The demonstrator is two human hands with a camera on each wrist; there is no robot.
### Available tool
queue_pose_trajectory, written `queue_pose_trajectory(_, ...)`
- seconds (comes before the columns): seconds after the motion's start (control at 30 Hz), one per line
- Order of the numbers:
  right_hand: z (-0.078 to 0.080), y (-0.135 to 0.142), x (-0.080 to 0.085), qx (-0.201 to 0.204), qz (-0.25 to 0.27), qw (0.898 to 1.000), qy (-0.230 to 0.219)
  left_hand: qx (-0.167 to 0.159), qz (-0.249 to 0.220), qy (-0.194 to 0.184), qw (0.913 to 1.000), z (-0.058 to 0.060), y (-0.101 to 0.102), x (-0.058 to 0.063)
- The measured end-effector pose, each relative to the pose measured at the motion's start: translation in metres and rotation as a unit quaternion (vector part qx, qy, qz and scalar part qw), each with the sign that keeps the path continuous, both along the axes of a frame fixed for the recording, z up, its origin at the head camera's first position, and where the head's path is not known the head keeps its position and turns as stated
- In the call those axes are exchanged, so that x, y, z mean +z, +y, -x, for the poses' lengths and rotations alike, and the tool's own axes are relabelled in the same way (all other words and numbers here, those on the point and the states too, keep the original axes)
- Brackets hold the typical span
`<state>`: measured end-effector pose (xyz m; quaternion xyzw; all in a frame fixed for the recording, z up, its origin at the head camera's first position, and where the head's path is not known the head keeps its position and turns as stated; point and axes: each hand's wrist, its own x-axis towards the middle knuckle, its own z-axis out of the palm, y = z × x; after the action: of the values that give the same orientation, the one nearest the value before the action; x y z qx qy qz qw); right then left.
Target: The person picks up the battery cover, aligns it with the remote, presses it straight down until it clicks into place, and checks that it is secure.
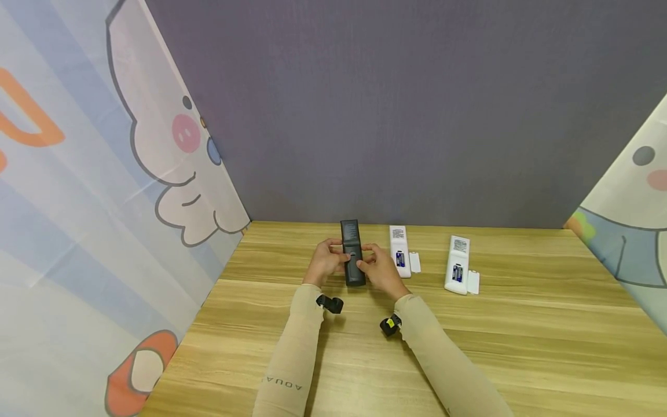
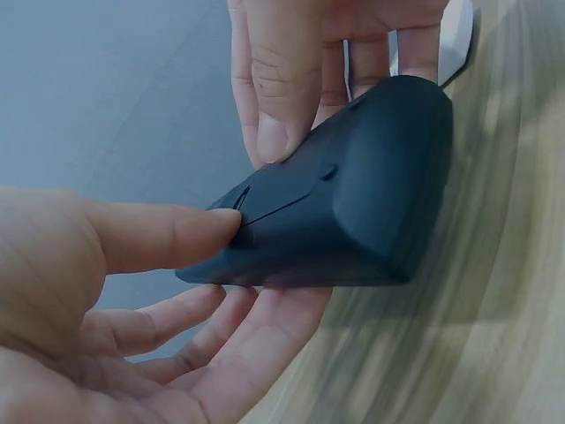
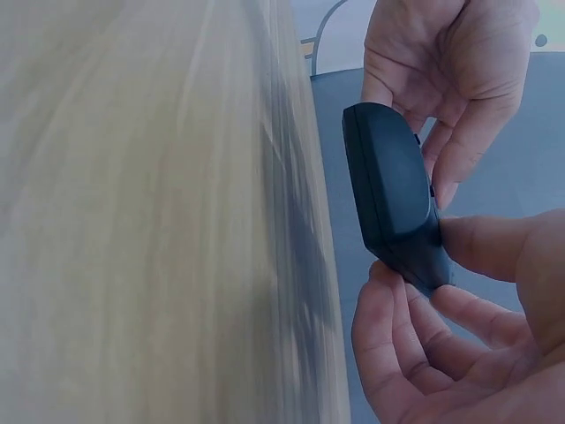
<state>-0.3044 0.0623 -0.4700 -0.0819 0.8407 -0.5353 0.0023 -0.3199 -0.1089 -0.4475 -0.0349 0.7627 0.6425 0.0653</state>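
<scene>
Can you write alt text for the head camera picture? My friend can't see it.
A person's left grip and right grip hold a black remote, back side up, over a wooden table. To the right lie two white remotes, batteries showing, each with a white cover beside it.

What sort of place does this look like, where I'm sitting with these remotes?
Probably a small indoor booth set up for tabletop work: a wood-grain tabletop meets a plain dark grey panel behind, with cartoon-printed sheets at both sides.
</scene>
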Motion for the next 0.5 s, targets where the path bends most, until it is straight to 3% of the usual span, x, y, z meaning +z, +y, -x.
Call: queue_pose_trajectory(0.5, -0.0002, -0.0016, -0.0044, 0.02, -0.02, 0.999, -0.015, 0.018, 0.038, 0.004, 0.9991, 0.0008, -0.0004, -0.0065)
